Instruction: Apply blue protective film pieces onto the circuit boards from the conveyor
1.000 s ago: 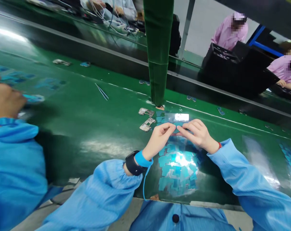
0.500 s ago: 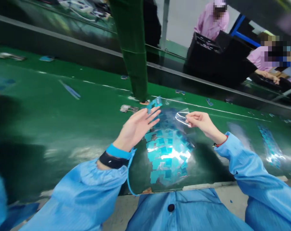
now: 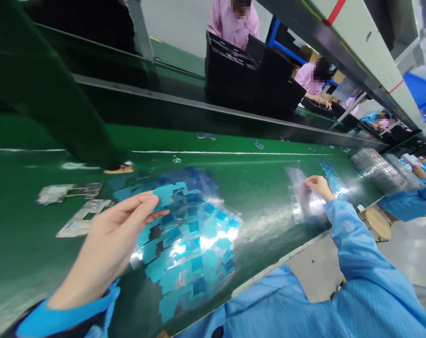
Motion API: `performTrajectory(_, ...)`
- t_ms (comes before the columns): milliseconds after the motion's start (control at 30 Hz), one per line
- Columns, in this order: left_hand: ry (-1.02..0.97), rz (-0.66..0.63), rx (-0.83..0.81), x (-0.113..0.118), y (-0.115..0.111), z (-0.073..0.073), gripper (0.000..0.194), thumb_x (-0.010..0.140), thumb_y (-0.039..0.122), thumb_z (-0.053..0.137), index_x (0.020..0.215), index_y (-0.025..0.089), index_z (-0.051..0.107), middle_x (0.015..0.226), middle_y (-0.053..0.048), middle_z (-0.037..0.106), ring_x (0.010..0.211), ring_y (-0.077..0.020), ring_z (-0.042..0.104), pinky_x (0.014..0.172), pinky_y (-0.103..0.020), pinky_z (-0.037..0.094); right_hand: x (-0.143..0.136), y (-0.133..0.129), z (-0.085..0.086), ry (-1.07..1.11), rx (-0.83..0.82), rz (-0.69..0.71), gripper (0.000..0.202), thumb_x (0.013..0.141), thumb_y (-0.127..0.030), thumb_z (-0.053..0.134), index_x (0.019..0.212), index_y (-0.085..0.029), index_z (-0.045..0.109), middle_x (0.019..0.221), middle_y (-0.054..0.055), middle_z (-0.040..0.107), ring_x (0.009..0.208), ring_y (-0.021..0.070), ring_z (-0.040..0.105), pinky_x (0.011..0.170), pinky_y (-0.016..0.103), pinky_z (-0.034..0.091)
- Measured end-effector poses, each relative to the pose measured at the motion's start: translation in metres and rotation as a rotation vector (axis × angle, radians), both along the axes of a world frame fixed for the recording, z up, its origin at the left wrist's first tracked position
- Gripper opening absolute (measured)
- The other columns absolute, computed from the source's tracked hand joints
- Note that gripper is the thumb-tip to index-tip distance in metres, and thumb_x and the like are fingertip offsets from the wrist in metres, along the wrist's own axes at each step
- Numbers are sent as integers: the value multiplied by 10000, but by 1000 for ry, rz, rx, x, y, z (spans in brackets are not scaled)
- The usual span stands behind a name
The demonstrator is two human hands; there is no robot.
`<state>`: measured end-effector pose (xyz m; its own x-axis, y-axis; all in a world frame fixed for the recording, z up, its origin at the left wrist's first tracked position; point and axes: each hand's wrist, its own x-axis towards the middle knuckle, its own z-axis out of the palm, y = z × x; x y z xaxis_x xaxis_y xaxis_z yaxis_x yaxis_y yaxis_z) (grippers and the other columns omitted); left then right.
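Note:
Between its thumb and fingers my left hand pinches a teal film piece, held over the near edge of a heap of film. That sheet of teal cut-outs, shiny and partly overlapping, lies on the green table. Farther right, my right hand is closed, fingertips together, above a clear plastic sheet on the table; whether it grips anything is too small to tell. Two metallic boards lie beyond and left of my left hand.
A green-covered post rises at the left. Small boards lie along the far strip. Another teal strip and stacked clear trays are to the right. People in pink work beyond black boxes.
The view has turned right. My left hand went from spread fingers to a pinch on the teal piece. My right hand moved away rightward to the clear plastic; the curved clear film no longer shows in it.

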<state>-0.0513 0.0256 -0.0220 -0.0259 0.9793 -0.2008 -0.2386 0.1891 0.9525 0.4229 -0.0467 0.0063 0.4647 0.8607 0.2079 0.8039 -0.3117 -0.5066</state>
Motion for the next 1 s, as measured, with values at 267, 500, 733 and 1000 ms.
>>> performTrajectory(267,200,-195,172,5,-22,6,229,703,415,706,634,203,658,717,6,612,656,-167,593,656,-286,495,-127,4,8,175,106,213,264,804,-397,655,905,-157,696,962,105,715,919,236,669,920,438,504)
performTrajectory(500,400,-289,261,12,-53,18,251,801,369,558,620,201,610,650,-3,594,618,-155,545,584,-242,457,-263,10,7,879,-139,656,238,741,-398,723,793,-168,689,693,35,724,621,171,695,586,281,578)
performTrajectory(733,800,-106,210,-25,-30,3,270,868,345,487,1016,194,655,864,-85,696,875,-279,643,874,-406,466,-257,13,-7,206,336,727,39,839,-186,652,847,-188,690,811,37,731,735,160,682,696,283,545)
performTrajectory(1000,1081,181,139,-65,10,-35,99,724,246,605,790,172,605,1033,-189,572,1143,-406,462,984,-567,343,-239,15,-12,-217,565,879,324,828,0,579,1094,-177,630,931,91,691,823,193,646,727,324,537)
